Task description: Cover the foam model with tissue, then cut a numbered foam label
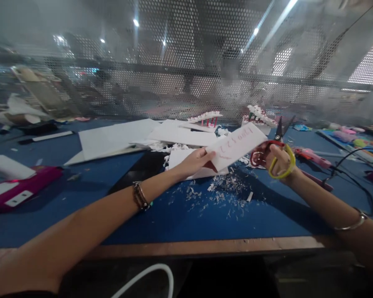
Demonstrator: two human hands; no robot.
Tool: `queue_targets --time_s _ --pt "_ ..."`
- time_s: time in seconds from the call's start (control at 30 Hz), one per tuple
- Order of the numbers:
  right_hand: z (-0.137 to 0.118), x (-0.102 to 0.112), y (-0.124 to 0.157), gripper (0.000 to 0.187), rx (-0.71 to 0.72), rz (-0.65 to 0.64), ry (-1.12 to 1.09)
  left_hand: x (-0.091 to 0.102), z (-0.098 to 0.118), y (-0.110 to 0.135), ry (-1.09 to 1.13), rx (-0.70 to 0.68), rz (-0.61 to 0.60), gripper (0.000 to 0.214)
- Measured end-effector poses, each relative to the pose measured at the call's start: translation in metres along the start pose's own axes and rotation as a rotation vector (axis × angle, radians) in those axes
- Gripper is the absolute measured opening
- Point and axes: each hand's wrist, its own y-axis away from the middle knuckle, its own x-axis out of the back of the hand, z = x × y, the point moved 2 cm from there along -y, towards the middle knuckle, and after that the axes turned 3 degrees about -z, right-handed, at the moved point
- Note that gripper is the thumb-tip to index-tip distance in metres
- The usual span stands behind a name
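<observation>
My left hand (195,161) pinches the near corner of a white paper strip (240,145) with red marks on it, held above the blue table (180,215). My right hand (278,162) grips scissors (278,140) with red and yellow handles; the dark blades point up and away, just right of the strip. White paper scraps (224,194) lie scattered on the table below both hands.
White sheets (112,138) and a black sheet (143,167) lie behind my left arm. A pink and white tool (18,190) sits at the left. A black cable (357,174) loops at the right. Small white and red models (205,117) stand before a perforated metal screen.
</observation>
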Motion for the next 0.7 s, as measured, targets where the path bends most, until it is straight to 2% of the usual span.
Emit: queue_targets --time_s 0.1,0.2,0.27,0.4,0.57,0.63,0.7 --pt "-0.011 0.007 0.000 0.043 -0.004 0.140 0.013 0.003 0.010 -0.012 -0.146 0.013 -0.229 0.025" --pt "-0.019 0.019 -0.006 0.042 -0.077 0.183 0.110 0.011 0.024 -0.033 -0.284 0.015 -0.321 0.025" --pt "-0.022 0.025 -0.014 0.045 -0.136 0.171 0.179 0.018 0.031 -0.052 -0.366 0.059 -0.308 0.022" --pt "-0.032 0.029 -0.043 0.048 -0.123 0.161 0.229 0.042 0.038 -0.100 -0.422 0.116 -0.069 0.022" --pt "-0.063 0.039 -0.087 0.041 0.135 0.291 0.363 0.087 0.031 -0.172 -0.406 0.186 0.322 0.027" --pt "-0.070 0.048 -0.099 0.038 0.168 0.310 0.407 0.097 0.024 -0.197 -0.340 0.186 0.438 0.027" --pt "-0.071 0.057 -0.104 0.036 0.182 0.315 0.452 0.098 0.013 -0.217 -0.252 0.184 0.492 0.033"
